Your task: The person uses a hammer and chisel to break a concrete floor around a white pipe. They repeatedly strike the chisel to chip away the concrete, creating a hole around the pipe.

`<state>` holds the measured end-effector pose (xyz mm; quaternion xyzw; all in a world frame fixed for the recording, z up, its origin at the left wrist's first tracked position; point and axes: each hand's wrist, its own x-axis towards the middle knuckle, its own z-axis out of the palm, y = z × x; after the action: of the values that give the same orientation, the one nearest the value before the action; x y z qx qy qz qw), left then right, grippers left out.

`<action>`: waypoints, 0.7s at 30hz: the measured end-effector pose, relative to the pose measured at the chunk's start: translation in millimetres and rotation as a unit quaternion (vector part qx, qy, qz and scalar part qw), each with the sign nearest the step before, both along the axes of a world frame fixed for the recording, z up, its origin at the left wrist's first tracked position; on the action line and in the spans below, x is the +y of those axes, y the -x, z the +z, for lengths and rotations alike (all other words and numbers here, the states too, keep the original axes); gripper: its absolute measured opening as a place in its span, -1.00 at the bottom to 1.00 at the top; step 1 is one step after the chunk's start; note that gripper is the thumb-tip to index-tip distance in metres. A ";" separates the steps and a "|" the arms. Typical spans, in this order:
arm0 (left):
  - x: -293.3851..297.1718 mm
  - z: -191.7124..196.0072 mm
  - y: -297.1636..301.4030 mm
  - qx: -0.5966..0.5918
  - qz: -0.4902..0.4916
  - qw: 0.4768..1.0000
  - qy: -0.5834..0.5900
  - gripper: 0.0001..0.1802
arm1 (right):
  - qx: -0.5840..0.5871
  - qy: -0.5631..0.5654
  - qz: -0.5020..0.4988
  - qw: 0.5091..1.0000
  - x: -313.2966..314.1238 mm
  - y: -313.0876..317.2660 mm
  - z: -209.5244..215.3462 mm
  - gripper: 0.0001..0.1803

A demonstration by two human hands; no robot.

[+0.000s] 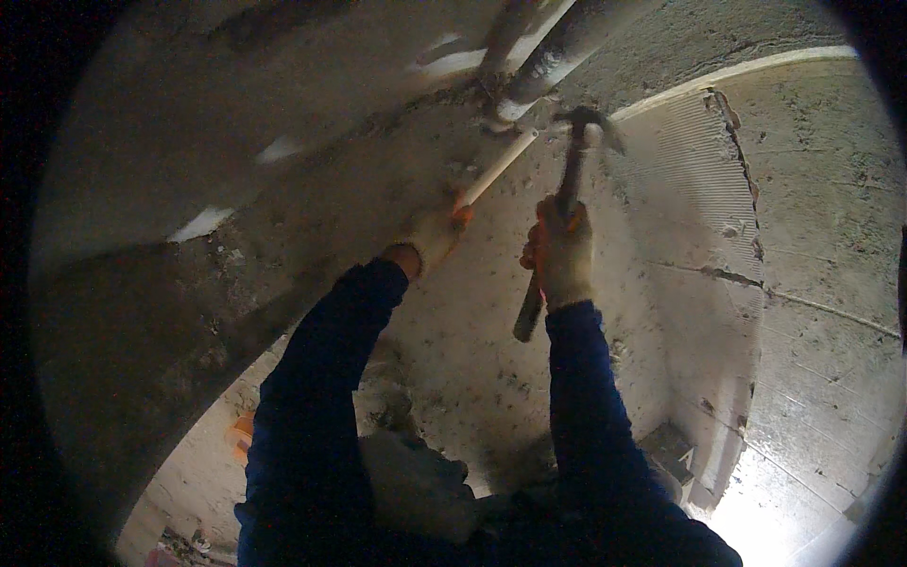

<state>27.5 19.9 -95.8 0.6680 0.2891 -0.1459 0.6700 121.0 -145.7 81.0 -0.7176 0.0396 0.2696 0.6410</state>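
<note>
My left hand (437, 234), in a pale glove with an orange palm, is closed round a thin whitish tube (501, 170). The tube slants up and right, its far end just short of a wall pipe (553, 71). In my right hand (565, 250), gloved the same way, is a hammer (571, 175) gripped mid-handle. Its dark head (590, 123), blurred, is up beside the tube's far end, slightly to the right. From here I cannot tell whether head and tube touch. The lower handle sticks out below my fist.
A rough, stained wall (501, 350) lies in front of me. On the right is a ridged patch of adhesive (694, 156) with a broken edge, bordering large grey panels (831, 236). Low on the left is an orange object (242, 437). A dark block-like object (669, 449) is by my right forearm.
</note>
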 end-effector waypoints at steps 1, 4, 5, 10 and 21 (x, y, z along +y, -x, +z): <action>3.0 7.4 -1.4 0.040 -0.039 0.998 -0.024 -0.56 | -0.045 -0.050 -0.002 0.998 -0.1 3.2 2.7 -0.79; 0.4 25.6 0.9 -0.014 -0.038 0.989 -0.145 -0.67 | -0.095 -0.177 -0.092 0.975 4.0 7.5 5.6 -0.75; 1.2 28.8 -1.1 -0.016 -0.057 0.982 -0.180 -0.68 | -0.145 -0.243 -0.099 0.954 6.4 5.6 4.6 -0.75; -4.1 31.2 -0.9 -0.069 -0.046 0.958 -0.274 -0.69 | 0.012 0.091 0.026 0.995 19.8 -1.5 -10.6 -0.84; -1.1 50.4 -6.1 -0.015 -0.063 0.971 -0.232 -0.56 | 0.008 -0.130 -0.085 0.988 17.7 2.7 -14.3 -0.70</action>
<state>33.6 18.8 -45.4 0.8242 0.2622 -0.1067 0.4905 118.3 -128.0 66.7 -0.6197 0.0700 0.2229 0.7493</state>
